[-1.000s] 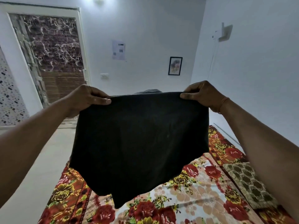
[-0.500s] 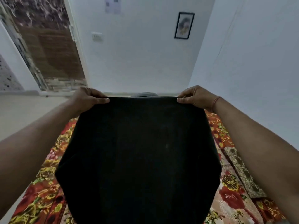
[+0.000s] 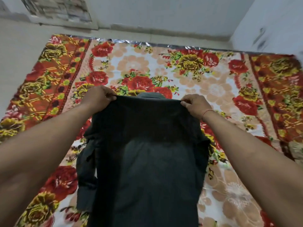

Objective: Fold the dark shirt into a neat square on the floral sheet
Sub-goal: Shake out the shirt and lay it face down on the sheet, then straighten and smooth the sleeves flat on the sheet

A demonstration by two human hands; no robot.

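The dark shirt hangs over the floral sheet, pinched along its top edge by the left hand and right hand, so it should go down flat with both pinches level, the sleeves below them spread clear.

1. A pale wall runs along the far side.
2. A second pale wall meets it at the right corner.
3. Left of that corner, a patterned door panel.
4. Below the walls, light floor.
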